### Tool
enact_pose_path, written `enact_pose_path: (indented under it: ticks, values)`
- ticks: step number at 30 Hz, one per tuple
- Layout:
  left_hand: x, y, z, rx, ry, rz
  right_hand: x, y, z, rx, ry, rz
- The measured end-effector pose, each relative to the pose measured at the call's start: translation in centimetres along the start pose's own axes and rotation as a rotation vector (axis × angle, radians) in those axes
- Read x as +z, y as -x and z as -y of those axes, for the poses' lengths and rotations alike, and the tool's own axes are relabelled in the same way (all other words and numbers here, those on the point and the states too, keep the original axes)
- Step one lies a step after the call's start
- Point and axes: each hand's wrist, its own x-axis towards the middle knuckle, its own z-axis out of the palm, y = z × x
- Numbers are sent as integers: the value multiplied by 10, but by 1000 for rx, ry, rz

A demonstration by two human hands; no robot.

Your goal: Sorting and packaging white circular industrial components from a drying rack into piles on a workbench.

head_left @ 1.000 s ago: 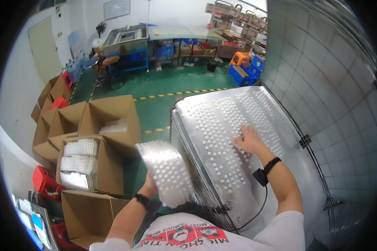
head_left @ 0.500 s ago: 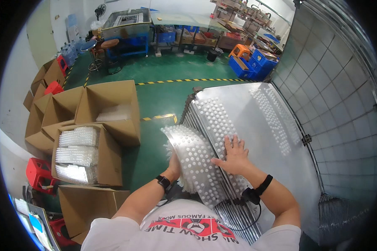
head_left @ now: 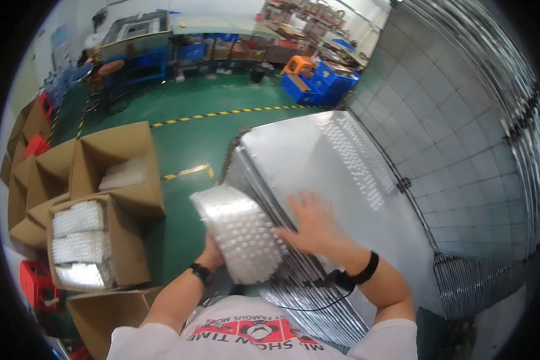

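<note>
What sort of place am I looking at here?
Likely a factory workshop: a rack of metal panels, a cardboard box packed with dotted sheets, and black-and-yellow floor tape suggest that.

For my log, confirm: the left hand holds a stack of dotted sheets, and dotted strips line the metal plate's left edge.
Wrong edge: the head view shows dotted strips along the right edge of the metal plate. The left hand holds the stack.
</note>
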Motion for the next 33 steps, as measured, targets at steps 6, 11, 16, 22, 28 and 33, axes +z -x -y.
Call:
enact_pose_path:
  ticks: [6,11,16,22,28,33]
  values:
    - [24,10,-11,-41,-30,-135,-15,-42,-193,368,34,-16]
    - [-17,-15,20,31,78,-148,49,-59,-337,555,-218,15]
    - [-13,5,22,121,-94,-169,88,-90,-382,675,-239,25]
    - [-7,4,15,100,-186,-165,82,-106,-338,520,-264,53]
    - [6,-12,25,25,24,-181,66,-72,-234,411,-164,143]
    - [-7,-22,33,102,-94,-218,41,-43,-86,233,-27,155]
